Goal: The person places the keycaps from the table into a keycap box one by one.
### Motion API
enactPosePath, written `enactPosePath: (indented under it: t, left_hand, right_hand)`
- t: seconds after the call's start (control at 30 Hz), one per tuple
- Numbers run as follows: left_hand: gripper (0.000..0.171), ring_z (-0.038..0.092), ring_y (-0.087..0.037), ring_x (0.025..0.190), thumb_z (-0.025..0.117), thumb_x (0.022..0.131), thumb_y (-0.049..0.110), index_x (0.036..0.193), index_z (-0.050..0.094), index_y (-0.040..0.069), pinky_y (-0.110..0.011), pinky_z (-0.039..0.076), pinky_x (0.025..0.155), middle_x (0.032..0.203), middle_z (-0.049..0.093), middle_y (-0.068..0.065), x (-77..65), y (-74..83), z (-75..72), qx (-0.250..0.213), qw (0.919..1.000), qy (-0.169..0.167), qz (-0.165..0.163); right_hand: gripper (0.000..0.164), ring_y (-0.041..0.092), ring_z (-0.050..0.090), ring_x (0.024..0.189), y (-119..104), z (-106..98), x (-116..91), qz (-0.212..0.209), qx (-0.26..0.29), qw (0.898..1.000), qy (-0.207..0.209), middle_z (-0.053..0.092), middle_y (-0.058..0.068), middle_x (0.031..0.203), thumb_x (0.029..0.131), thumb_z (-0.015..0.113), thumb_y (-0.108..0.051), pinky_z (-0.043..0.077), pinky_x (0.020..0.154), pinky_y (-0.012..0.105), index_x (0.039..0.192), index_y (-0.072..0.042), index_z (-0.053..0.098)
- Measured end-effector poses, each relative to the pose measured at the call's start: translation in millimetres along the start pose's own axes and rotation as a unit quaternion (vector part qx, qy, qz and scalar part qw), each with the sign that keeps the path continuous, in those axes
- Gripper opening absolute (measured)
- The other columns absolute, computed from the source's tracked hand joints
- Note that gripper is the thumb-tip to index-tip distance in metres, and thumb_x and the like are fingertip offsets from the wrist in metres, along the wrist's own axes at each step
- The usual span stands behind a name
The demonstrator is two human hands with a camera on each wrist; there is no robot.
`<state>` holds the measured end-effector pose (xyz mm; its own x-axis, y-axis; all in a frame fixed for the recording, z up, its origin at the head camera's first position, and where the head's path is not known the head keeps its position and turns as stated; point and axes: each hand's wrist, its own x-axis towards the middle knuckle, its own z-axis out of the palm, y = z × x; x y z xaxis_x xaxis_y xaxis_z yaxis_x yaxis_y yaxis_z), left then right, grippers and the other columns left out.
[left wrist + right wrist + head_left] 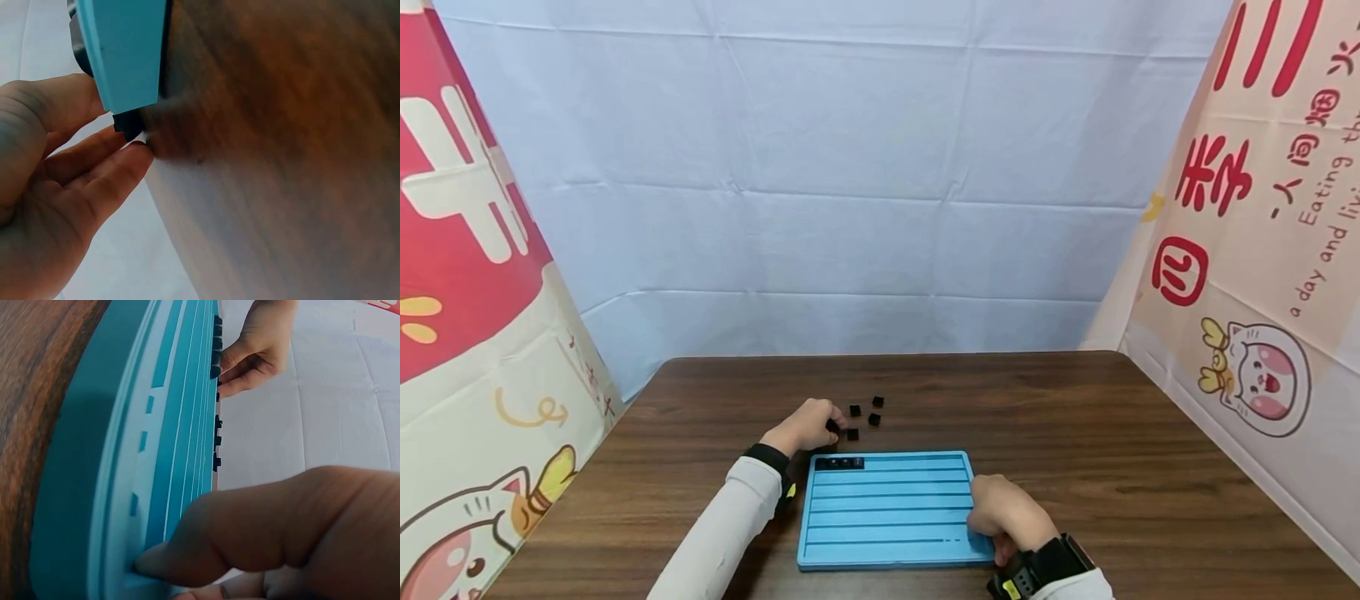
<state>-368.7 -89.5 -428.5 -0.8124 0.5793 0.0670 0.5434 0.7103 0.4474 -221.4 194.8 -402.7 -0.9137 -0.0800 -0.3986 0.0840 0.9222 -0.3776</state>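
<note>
- Pinching 1 small black tile between curled fingertips, the left hand works just beyond the far left corner of the blue tray on the wooden table.
- Right hand rests on the tray's right edge, fingers curled over the rim and pressing down, steadying it (the right wrist view shows a fingertip lying on the tray's surface).
- 3 black tiles already sit side by side in the top groove, at its left end; 4 loose tiles lie scattered on the table just past the tray, close to the left hand.
- Judged from this, the held tile is best carried low, kept level and set into the top groove touching the last seated tile, while the right hand keeps the tray from sliding.
- Tiles look like hard, matte, square-edged cubes, small enough to slip from a loose pinch.
- Tray appears moulded plastic, smooth, rectangular with rounded corners and long parallel ridges.
- Table shows dark wood grain; creased pale cloth hangs behind.
</note>
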Motion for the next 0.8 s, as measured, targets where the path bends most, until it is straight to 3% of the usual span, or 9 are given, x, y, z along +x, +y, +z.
enactPosePath:
  t: [0.13,0.33,0.8]
  left_hand:
    - [0.011,0.059,-0.023,0.089,0.067,0.082,-0.001,0.089,0.070,0.008,-0.034,0.049,0.070,0.093,0.063,-0.005,-0.1,0.8,-1.3,0.011,0.9999,0.008,-0.007]
    - [0.013,0.055,-0.012,0.068,0.071,0.078,-0.003,0.074,0.067,0.009,-0.030,0.048,0.061,0.075,0.058,0.003,0.1,-0.9,-2.1,0.021,0.9996,0.012,-0.016]
    - [0.021,0.053,-0.012,0.062,0.066,0.075,-0.010,0.068,0.068,0.010,-0.028,0.046,0.055,0.072,0.062,0.000,-4.8,2.5,-6.1,0.014,0.9991,0.001,-0.040]
  right_hand:
    - [0.006,0.014,0.050,0.030,0.2,-0.8,0.1,-0.002,0.001,1.000,-0.003,0.054,0.012,0.043,0.084,0.058,0.004,0.038,0.030,0.022,0.086,0.009,0.059]
    - [0.008,0.013,0.049,0.030,0.7,-1.4,0.9,-0.002,-0.002,1.000,-0.009,0.054,0.012,0.043,0.084,0.058,0.003,0.037,0.030,0.022,0.088,0.010,0.059]
    - [0.012,0.015,0.052,0.032,-0.3,-0.3,1.8,0.003,-0.006,1.000,-0.005,0.055,0.013,0.044,0.084,0.058,0.004,0.039,0.031,0.022,0.093,0.012,0.058]
